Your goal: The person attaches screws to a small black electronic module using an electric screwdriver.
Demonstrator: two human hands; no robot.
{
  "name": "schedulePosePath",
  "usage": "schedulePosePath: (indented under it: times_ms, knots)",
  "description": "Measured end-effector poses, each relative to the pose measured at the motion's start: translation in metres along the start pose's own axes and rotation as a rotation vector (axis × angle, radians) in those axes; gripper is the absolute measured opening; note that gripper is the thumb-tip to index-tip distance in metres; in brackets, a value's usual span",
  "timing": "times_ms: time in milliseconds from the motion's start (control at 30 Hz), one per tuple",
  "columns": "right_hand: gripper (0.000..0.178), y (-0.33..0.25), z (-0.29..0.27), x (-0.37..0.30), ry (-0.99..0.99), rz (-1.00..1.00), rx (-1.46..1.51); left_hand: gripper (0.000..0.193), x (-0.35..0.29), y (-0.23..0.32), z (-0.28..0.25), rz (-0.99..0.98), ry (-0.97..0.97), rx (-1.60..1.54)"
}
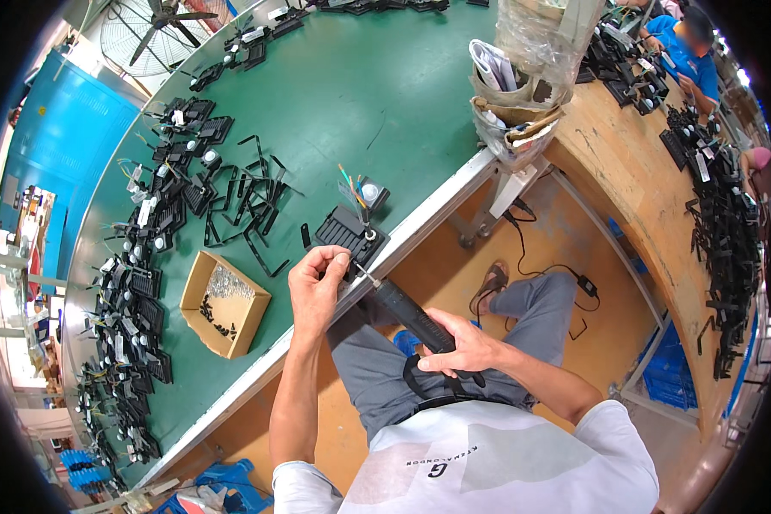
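Observation:
A black finned lamp housing (pixel 349 230) lies at the near edge of the green table, with coloured wires and a round white sensor (pixel 369 192) at its far end. Thumb and fingertips of my left hand (pixel 315 283) are pinched together at the housing's near side; what they hold is too small to make out. My right hand (pixel 461 344) is wrapped round a black electric screwdriver (pixel 407 313). Its bit slants up and left, with the tip close to the housing and my left fingertips. I cannot tell whether the tip touches anything.
Loose black brackets (pixel 250 195) are heaped on the green table (pixel 343 94), beside a cardboard box (pixel 247 336) of small screws. Many lamp housings (pixel 146 248) line its far left side. Bags (pixel 522 94) hang at the corner. A wooden bench (pixel 625 171) with black parts curves along the right; a co-worker (pixel 694 56) sits beyond.

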State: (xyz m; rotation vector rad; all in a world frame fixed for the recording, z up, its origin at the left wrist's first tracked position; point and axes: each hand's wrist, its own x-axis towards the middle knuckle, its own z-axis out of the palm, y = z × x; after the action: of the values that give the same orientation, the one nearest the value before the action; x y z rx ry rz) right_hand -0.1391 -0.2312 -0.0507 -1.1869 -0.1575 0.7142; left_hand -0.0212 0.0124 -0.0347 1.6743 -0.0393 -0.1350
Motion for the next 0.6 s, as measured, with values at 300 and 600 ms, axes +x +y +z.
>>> schedulePosePath:
  times_ms: [300, 600]
  knots:
    - [0.058, -0.0026, -0.0021, -0.0008, -0.004, 0.006, -0.034, 0.011, 0.0044, 0.0005, -0.0013, -0.051, -0.019, -0.154]
    - [0.072, -0.0001, -0.0009, -0.0015, 0.007, -0.009, -0.024, 0.014, -0.0028, 0.0002, -0.0003, 0.026, -0.031, -0.025]
